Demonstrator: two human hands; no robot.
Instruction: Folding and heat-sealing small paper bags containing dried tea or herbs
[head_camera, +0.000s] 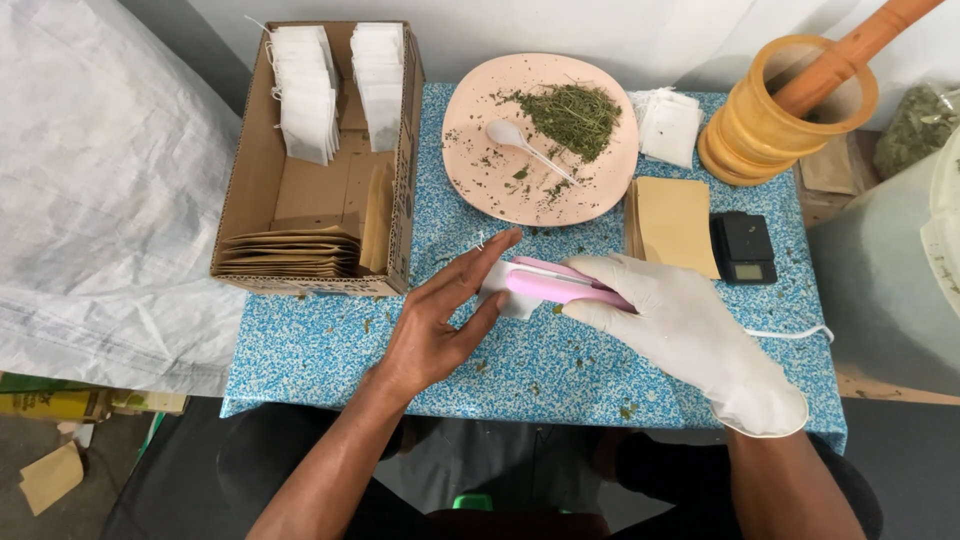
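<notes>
Clamping over a small white filter bag (497, 297) at mid-table, a pink handheld sealer (556, 284) is gripped by the gloved right hand (668, 312). The bag, judged light, limp and tearable, is steadied by the flat, open left hand (440, 320); its edges are best pinched.

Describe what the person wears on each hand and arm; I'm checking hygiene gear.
The right hand wears a loose white disposable glove, wrinkled and open at the wrist. The left hand is bare, with no glove. Both forearms are uncovered: no sleeves, watch or jewellery show.
</notes>
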